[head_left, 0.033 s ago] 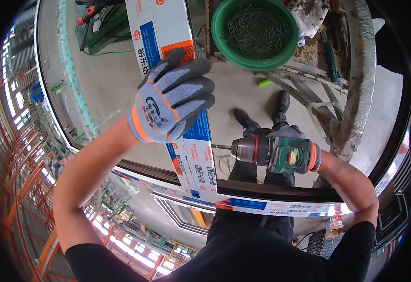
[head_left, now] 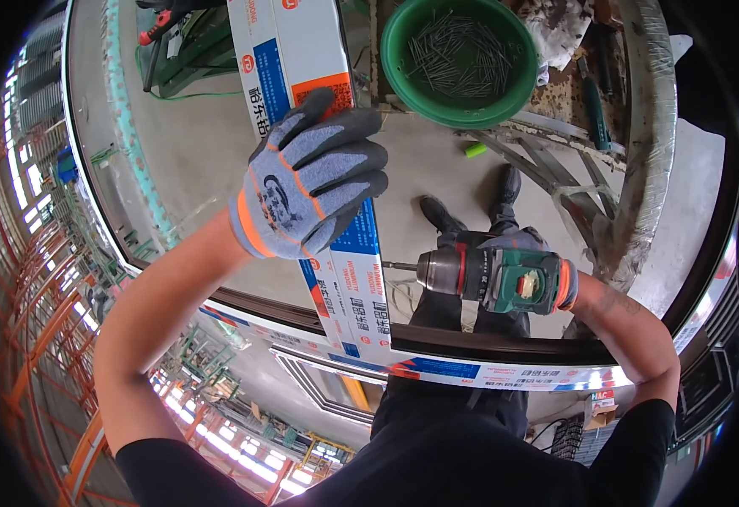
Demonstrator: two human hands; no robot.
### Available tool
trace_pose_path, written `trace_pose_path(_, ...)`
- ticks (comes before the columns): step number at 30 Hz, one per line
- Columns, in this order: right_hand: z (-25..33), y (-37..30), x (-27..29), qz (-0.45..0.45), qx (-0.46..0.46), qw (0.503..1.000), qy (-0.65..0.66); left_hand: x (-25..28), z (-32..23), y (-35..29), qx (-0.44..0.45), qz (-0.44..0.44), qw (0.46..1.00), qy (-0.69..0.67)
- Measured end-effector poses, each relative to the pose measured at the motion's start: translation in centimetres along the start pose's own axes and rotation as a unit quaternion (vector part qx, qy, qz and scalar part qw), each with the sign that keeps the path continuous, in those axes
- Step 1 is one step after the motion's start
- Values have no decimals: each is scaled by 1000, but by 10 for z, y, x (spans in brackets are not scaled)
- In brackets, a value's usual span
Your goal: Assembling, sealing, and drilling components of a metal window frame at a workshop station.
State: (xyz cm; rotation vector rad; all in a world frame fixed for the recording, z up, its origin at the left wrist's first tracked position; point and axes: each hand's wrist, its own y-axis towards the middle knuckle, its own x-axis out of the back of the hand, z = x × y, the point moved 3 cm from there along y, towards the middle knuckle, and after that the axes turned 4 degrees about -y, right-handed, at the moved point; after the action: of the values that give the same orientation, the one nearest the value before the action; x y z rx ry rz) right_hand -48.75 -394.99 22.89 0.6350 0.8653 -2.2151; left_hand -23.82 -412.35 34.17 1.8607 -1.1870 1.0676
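A film-wrapped profile bar (head_left: 359, 291), white with blue and orange print, crosses the dark window-type frame (head_left: 504, 345) in front of me. My left hand (head_left: 297, 186), in a grey glove with dark fingertips and an orange cuff, lies over the bar with its fingers curled round the far side. In my gloved right hand (head_left: 517, 240) is a green and black cordless drill (head_left: 513, 283), held level, its chuck pointing left. The thin bit reaches the bar's right side just below my left hand; whether it has entered the bar I cannot tell.
A green bowl (head_left: 395, 63) of long screws or nails stands on a worn stand at the far right, beside a white rag (head_left: 559, 34) and a dark-green-handled tool (head_left: 593, 106). A red-handled tool (head_left: 156, 27) lies far left. My shoes (head_left: 441, 213) show through the frame.
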Motion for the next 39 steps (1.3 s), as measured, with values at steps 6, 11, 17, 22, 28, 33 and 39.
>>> trace_pose_path(6,16,22,-1,65,-14,983,-170,4,15,-16,-7,9,1000,-16)
trace_pose_path(11,5,29,-4,13,-146,982,115,0,23,-32,-21,-1,999,-27)
trace_pose_path(17,8,43,-12,-13,-166,986,7,7,30,-38,-18,-8,999,-36)
trace_pose_path(22,13,58,-9,1,-83,985,-150,5,35,-45,-41,-27,998,-31)
trace_pose_path(28,23,84,-8,-1,196,867,-459,3,36,-47,-38,-27,998,-39)
trace_pose_path(33,61,87,-9,25,246,766,-594,4,26,-38,-32,-13,998,-43)
trace_pose_path(39,66,86,-10,21,324,754,-571,3,22,-42,-15,2,999,-38)
